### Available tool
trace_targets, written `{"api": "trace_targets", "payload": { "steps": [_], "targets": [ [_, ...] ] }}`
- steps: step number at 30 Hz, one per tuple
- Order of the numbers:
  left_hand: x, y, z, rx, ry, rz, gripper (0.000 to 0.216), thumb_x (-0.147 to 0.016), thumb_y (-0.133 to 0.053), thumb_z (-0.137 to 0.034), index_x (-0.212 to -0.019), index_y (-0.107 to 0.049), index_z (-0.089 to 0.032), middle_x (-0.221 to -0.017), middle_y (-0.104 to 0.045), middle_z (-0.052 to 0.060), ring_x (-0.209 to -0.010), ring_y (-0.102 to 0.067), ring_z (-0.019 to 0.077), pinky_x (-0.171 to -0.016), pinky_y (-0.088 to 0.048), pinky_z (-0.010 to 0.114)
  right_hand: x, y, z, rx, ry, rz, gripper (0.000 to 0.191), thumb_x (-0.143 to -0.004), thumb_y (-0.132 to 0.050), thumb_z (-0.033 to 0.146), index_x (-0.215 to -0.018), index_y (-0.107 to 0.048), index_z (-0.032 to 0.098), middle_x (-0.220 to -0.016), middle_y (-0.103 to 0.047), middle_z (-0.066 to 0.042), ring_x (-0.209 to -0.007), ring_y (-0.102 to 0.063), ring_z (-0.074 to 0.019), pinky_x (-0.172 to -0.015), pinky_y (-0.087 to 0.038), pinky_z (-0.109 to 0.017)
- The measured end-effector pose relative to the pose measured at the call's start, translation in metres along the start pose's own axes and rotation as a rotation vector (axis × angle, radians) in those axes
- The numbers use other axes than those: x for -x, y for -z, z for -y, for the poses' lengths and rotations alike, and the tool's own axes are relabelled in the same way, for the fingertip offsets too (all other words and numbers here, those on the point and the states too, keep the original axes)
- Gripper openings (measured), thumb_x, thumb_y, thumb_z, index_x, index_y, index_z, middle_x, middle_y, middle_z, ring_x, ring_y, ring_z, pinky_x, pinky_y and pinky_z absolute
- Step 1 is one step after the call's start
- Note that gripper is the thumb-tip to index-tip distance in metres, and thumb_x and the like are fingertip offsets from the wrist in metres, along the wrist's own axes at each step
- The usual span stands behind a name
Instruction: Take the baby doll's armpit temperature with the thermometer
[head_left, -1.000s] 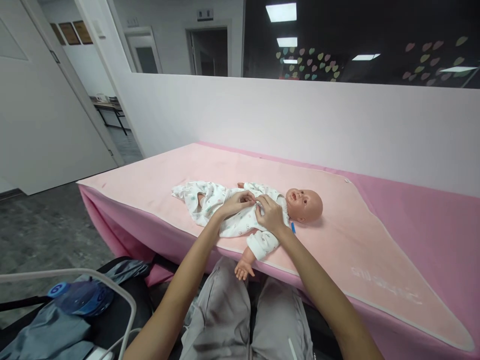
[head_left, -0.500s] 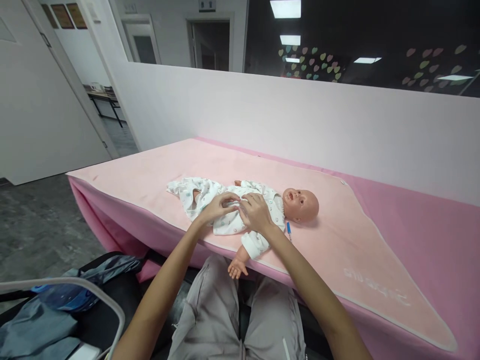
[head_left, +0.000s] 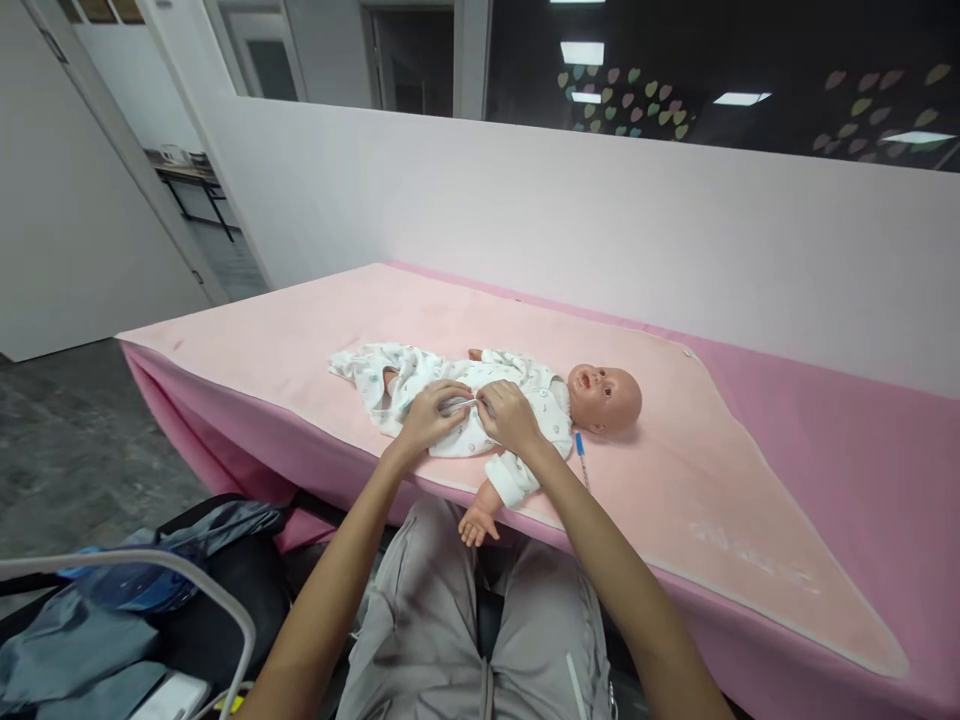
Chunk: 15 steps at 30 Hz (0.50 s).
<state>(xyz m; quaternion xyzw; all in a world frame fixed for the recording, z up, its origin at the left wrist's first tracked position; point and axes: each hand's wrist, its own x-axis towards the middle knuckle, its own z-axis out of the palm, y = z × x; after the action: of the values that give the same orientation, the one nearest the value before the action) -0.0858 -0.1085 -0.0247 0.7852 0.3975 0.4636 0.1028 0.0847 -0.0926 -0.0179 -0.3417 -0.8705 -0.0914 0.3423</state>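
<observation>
A baby doll (head_left: 604, 396) lies on its back on a pale pink mat (head_left: 697, 490), head to the right. It wears a white printed romper (head_left: 420, 375). My left hand (head_left: 429, 412) and my right hand (head_left: 508, 414) meet over the doll's belly, each pinching the romper's front edge, fingertips nearly touching. The doll's near arm (head_left: 489, 500) hangs over the table's front edge. A blue pen (head_left: 580, 455) lies on the mat just below the doll's head, right of my right forearm.
The table has a deeper pink cover (head_left: 885, 420) and backs onto a white partition wall (head_left: 600, 230). At lower left a blue-grey bag (head_left: 112, 600) and a white curved bar (head_left: 150, 565) sit beside my grey-trousered knees (head_left: 480, 630). A doorway opens at the far left.
Both hands have slid leftward along the romper, from the doll's chest down to its belly. The camera has tipped down slightly.
</observation>
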Motion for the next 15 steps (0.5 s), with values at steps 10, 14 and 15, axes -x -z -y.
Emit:
{"api": "trace_targets", "payload": {
  "steps": [10, 14, 15],
  "targets": [
    [-0.0009, -0.0035, 0.0012, -0.004, 0.026, 0.023, 0.016, -0.081, -0.048, -0.02, -0.087, -0.063, -0.019, -0.103, -0.062, 0.005, -0.099, -0.056, 0.0188, -0.09, -0.041, 0.034, 0.0005, -0.0013, -0.0002, -0.042, 0.001, -0.033, 0.015, -0.086, -0.042, 0.018, -0.084, -0.056, 0.017, -0.08, -0.06, -0.006, -0.082, -0.051, -0.0192, -0.078, -0.039, -0.031],
    [-0.0008, -0.002, 0.001, 0.029, 0.039, 0.03, 0.017, -0.081, -0.048, -0.021, -0.088, -0.063, -0.018, -0.102, -0.062, 0.006, -0.099, -0.056, 0.0198, -0.091, -0.041, 0.035, 0.0008, -0.0001, 0.0007, -0.037, 0.0, -0.032, 0.016, -0.087, -0.041, 0.019, -0.086, -0.057, 0.017, -0.081, -0.061, -0.006, -0.082, -0.052, -0.0192, -0.078, -0.039, -0.032],
    [-0.0008, -0.0018, 0.0008, 0.04, 0.046, 0.034, 0.017, -0.081, -0.048, -0.022, -0.09, -0.063, -0.018, -0.103, -0.062, 0.006, -0.099, -0.056, 0.0201, -0.091, -0.041, 0.035, 0.0009, 0.0, 0.0007, -0.034, -0.001, -0.035, 0.017, -0.087, -0.041, 0.019, -0.086, -0.057, 0.017, -0.082, -0.061, -0.006, -0.082, -0.052, -0.0194, -0.078, -0.039, -0.032]
  ]
}}
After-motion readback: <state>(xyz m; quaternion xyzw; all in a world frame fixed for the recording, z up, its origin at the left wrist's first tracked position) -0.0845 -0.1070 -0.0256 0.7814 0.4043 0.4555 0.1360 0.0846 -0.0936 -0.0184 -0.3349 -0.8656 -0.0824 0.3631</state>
